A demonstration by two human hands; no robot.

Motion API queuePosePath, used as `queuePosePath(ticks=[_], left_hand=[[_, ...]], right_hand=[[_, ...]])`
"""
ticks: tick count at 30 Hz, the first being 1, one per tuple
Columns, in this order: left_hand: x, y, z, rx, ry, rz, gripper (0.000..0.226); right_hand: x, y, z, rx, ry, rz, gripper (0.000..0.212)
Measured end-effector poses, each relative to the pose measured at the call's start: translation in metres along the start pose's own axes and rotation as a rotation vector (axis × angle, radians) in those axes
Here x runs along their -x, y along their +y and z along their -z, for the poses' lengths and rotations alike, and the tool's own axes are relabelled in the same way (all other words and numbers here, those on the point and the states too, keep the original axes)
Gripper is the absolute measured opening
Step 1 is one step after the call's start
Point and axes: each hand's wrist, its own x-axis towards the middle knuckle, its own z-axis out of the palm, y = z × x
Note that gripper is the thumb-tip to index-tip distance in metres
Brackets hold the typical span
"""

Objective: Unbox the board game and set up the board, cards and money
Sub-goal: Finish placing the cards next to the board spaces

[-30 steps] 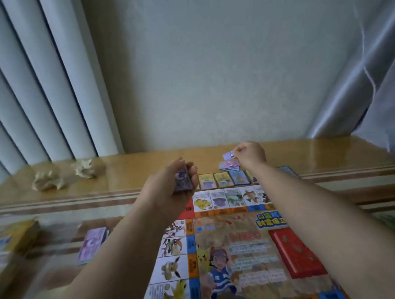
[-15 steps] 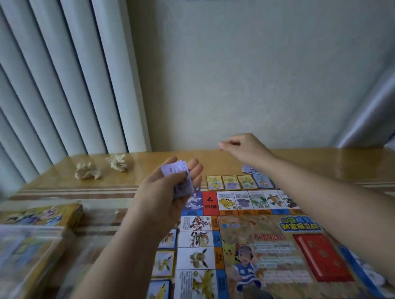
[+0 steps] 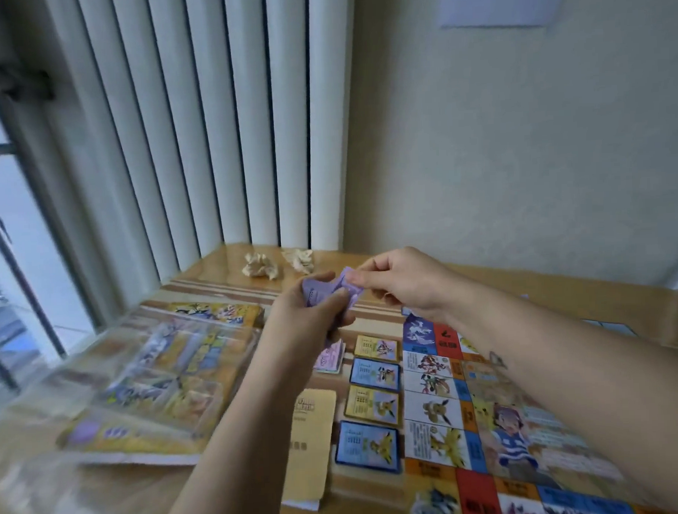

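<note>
Money notes (image 3: 333, 293) are pinched by both left hand (image 3: 309, 319) and right hand (image 3: 405, 283) fingers (image 3: 363, 282); box (image 3: 161, 382) contents blurred.

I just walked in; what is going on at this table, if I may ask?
A person is sorting play money for a board game. The left hand holds a stack of purple notes and the right hand pinches one note from it. The board lies open on the table, four cards in a column beside its left edge, a pile of notes next to the top card. The box sits farther left.
</note>
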Motion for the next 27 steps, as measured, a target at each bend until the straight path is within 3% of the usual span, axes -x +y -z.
queuePosePath(ticks=[3, 9, 14, 17, 21, 24, 27], left_hand=[[-0.011, 0.012, 0.024, 0.143, 0.152, -0.009, 0.015], [-0.014, 0.031, 0.048, 0.396, 0.156, -0.029, 0.019], [-0.015, 0.032, 0.041, 0.399, 0.146, -0.058, 0.014], [-0.012, 0.032, 0.034, 0.344, 0.115, -0.060, 0.014], [0.007, 0.031, 0.009, 0.239, -0.015, -0.069, 0.033], [0.029, 0.025, -0.020, 0.160, -0.182, -0.054, 0.050], [0.051, 0.017, -0.053, 0.108, -0.295, -0.009, 0.061]], right_hand=[[-0.024, 0.010, -0.014, -0.025, 0.101, -0.061, 0.018], [-0.050, 0.063, -0.069, 0.346, -0.063, -0.059, 0.024], [-0.049, 0.077, -0.081, 0.539, 0.173, 0.054, 0.025], [-0.030, 0.051, -0.064, 0.284, 0.256, 0.149, 0.020], [0.028, 0.003, -0.023, -0.054, 0.235, 0.290, 0.021], [0.081, -0.011, 0.001, -0.038, 0.184, 0.351, 0.021], [0.124, -0.013, 0.021, 0.096, 0.159, 0.361, 0.034]])
